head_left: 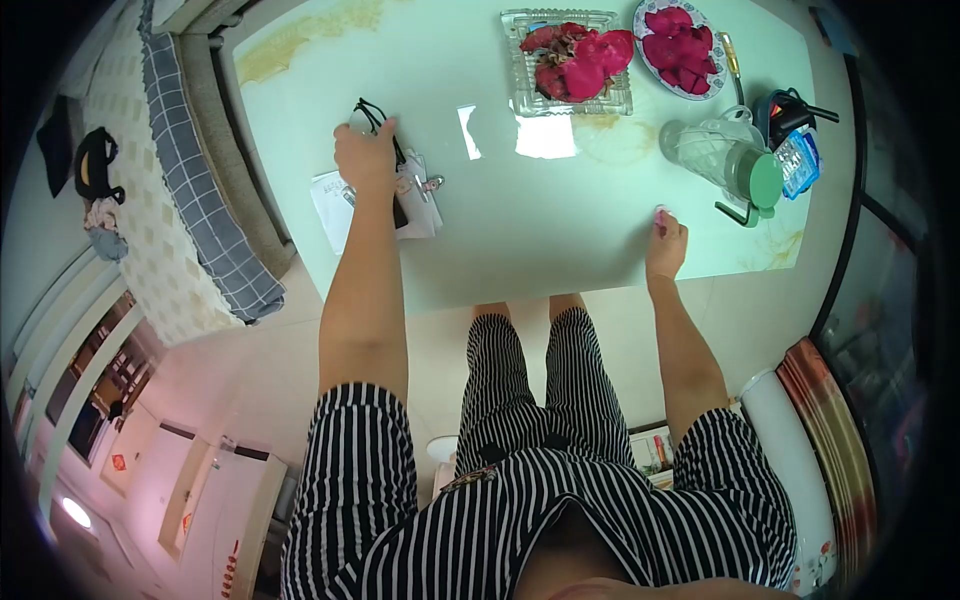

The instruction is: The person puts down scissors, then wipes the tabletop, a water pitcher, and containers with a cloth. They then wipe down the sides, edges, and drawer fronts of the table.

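Observation:
At the table's left side, my left hand reaches over papers, its fingers curled around thin black-framed glasses. Beneath that hand and forearm are white sheets and a metal clip. A dark flat object lies there too, partly covered by my arm. My right hand is closed near the front edge on the right. A small pinkish bit shows at its fingertips, too small to name. The clear jug with a green lid lies beyond this hand, apart from it.
A glass tray of red-pink flowers and a patterned plate of petals stand at the far side. Blue packets and a yellow-handled tool lie at right. A cushioned bench borders the left.

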`<action>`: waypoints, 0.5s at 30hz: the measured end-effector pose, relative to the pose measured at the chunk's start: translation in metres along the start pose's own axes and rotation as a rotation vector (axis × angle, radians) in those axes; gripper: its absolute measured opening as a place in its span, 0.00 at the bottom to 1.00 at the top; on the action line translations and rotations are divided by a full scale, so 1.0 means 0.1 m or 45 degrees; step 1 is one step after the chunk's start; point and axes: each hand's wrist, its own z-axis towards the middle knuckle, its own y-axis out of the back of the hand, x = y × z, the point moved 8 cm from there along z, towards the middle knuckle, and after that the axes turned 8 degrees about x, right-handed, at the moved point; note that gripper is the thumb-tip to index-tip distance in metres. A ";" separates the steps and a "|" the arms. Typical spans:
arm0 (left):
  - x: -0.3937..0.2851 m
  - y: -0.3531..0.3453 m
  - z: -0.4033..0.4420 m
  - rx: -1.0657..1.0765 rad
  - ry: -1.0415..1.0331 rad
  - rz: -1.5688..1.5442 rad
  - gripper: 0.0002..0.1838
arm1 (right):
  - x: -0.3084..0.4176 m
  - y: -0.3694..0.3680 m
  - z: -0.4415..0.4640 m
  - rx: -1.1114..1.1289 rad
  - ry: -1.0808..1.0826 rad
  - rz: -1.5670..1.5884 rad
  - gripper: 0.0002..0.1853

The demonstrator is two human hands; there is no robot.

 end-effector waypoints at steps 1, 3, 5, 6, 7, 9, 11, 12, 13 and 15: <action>-0.08 -0.05 0.05 -0.006 0.056 0.097 0.47 | 0.13 -0.07 -0.03 0.052 0.047 0.055 0.15; -0.21 -0.13 0.10 0.038 0.101 0.183 0.46 | 0.50 -0.17 -0.14 0.078 0.143 0.079 0.15; -0.19 -0.23 0.17 0.080 0.143 0.275 0.45 | 0.85 -0.35 -0.23 0.178 0.209 0.097 0.15; -0.19 -0.30 0.21 0.083 0.087 0.250 0.45 | 1.05 -0.42 -0.28 0.192 0.292 0.123 0.15; -0.21 -0.32 0.23 0.084 0.026 0.225 0.46 | 1.27 -0.50 -0.34 0.202 0.373 0.150 0.15; -0.20 -0.32 0.24 0.089 -0.010 0.141 0.42 | 1.71 -0.63 -0.41 0.219 0.480 0.195 0.14; -0.18 -0.25 0.21 0.094 -0.046 0.053 0.39 | 2.15 -0.73 -0.42 0.235 0.587 0.237 0.13; -0.18 -0.18 0.18 0.100 -0.078 -0.170 0.37 | 2.34 -0.81 -0.39 0.286 0.610 0.261 0.13; -0.15 -0.13 0.16 0.105 -0.108 -0.394 0.35 | 2.50 -0.91 -0.35 0.338 0.632 0.285 0.12; -0.02 -0.02 0.17 0.120 -0.093 -0.577 0.31 | 2.81 -1.11 -0.20 0.356 0.694 0.310 0.11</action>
